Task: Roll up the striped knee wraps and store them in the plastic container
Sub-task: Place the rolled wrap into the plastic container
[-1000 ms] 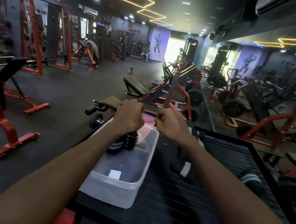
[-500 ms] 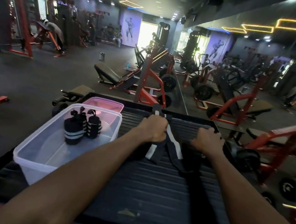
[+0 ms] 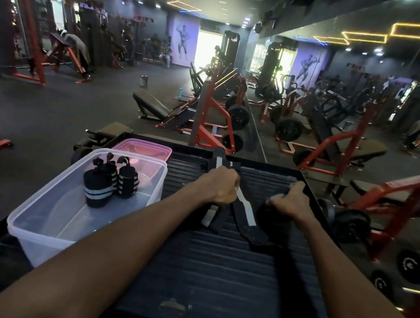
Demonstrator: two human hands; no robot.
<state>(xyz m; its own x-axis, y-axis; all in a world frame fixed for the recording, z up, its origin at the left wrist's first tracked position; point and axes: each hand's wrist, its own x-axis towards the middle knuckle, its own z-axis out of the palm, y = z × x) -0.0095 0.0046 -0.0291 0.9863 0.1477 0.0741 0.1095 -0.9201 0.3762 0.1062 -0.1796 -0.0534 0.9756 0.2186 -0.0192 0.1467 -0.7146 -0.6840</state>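
Dim gym, black ribbed platform (image 3: 214, 264). On its left edge the plastic container (image 3: 36, 224) stands lidless, two rolled wraps (image 3: 108, 179) inside. Right of it, left hand (image 3: 222, 189) clamps the unrolled striped wrap (image 3: 243, 212), probably pinning it taut; right hand (image 3: 288, 203) curls over a dark roll (image 3: 273, 218), likely winding it.

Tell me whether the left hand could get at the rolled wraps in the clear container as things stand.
Probably yes. The rolled wraps stand in the clear container, which has no lid on, just left of the left hand. But its fingers grip the unrolled wrap, so it must let go first.
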